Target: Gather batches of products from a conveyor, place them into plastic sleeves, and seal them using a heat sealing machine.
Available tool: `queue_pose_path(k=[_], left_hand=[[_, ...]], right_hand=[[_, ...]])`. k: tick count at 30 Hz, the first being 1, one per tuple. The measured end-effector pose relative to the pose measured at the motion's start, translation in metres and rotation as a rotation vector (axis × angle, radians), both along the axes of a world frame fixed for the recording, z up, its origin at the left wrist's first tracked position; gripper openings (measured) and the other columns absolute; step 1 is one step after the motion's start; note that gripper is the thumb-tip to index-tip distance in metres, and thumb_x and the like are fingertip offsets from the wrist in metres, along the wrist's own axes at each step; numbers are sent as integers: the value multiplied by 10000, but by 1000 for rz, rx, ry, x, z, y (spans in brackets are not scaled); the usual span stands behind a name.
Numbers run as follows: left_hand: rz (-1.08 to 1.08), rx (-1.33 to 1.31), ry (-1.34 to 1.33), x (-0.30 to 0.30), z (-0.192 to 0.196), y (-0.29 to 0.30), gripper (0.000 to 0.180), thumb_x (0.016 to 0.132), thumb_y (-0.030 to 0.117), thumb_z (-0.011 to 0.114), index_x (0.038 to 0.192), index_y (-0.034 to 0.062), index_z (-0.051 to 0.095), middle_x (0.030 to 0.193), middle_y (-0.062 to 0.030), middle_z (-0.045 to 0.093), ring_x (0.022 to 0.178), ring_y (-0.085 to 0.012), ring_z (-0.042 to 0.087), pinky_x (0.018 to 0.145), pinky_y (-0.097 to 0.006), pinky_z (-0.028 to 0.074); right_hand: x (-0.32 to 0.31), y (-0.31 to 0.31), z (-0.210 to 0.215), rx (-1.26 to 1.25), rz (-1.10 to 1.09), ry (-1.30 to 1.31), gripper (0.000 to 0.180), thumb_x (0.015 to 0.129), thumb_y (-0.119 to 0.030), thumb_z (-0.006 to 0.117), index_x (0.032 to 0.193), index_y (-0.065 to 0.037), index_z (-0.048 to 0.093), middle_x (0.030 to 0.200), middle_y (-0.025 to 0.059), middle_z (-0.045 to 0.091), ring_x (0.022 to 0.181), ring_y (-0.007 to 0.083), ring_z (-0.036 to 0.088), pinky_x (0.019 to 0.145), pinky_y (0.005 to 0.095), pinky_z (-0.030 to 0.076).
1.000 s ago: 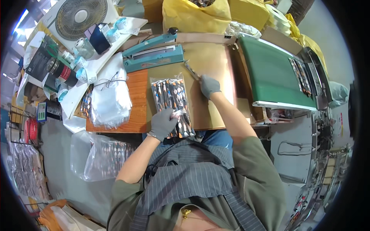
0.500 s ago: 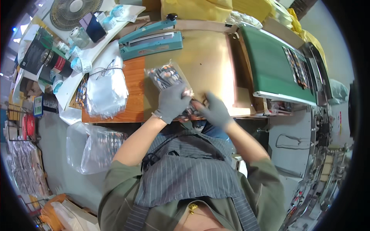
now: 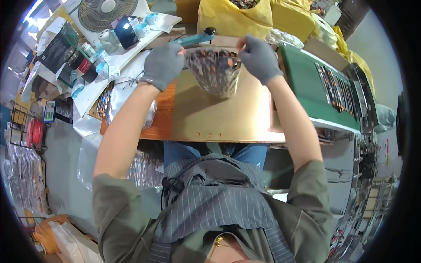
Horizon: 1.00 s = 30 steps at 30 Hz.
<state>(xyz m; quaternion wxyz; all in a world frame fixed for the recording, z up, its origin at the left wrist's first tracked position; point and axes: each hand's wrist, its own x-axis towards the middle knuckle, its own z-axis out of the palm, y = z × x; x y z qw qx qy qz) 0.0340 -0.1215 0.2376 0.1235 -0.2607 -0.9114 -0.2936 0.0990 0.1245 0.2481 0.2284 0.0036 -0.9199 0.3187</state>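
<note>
A clear plastic bag (image 3: 215, 76) packed with small dark pieces, some with orange and white ends, hangs upright above the brass-coloured sheet. My left hand (image 3: 164, 65), in a grey glove with bare fingertips, pinches the bag's upper left corner. At the upper right corner, my right hand (image 3: 262, 60), gloved the same way, grips the other end of the mouth. The bag's opening is stretched between both hands. Just behind stands a teal heat sealer (image 3: 193, 40), its lower body largely hidden by my left hand and the bag. What exactly the pieces are is too blurred to tell.
Clear empty bags (image 3: 151, 118) lie on the wood at left, partly under my left arm. A green board (image 3: 307, 83) with rows of similar pieces stands at right. Yellow sacks (image 3: 234, 19) sit behind; a fan (image 3: 107, 11) and jars occupy the white shelf.
Both hands have moved away from the table's near edge and spread apart. The bag, earlier lying tilted on the sheet, is now lifted upright near the sealer, held by its two upper corners.
</note>
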Motion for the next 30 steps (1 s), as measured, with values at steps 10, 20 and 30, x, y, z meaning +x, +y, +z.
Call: queue_pose_path(k=[10,20,30], left_hand=[[-292,40,-296,8,19,6,254,864,143,515,990,-39,639,660,-67,616,525,-88,584,487,-241,465],[-365,551,-173,45,45,17,165,813,110,627,921,-15,641,680,-48,621,610,-125,584,610,-264,480],[-95,821,-1043,-42,-137,16,322,676,198,794,909,12,674,826,-28,663,771,-105,612,721,-253,481]], right_hand=[[5,33,20,-250,123,-713,166,806,-165,615,884,-22,585,694,25,612,588,78,599,529,194,457],[15,-18,-2,191,468,64,217,877,-259,598,823,-49,588,648,192,550,621,345,578,553,367,441],[-179,-8,-87,104,-66,104,342,877,-429,554,990,-106,563,746,133,624,669,348,601,589,418,469]])
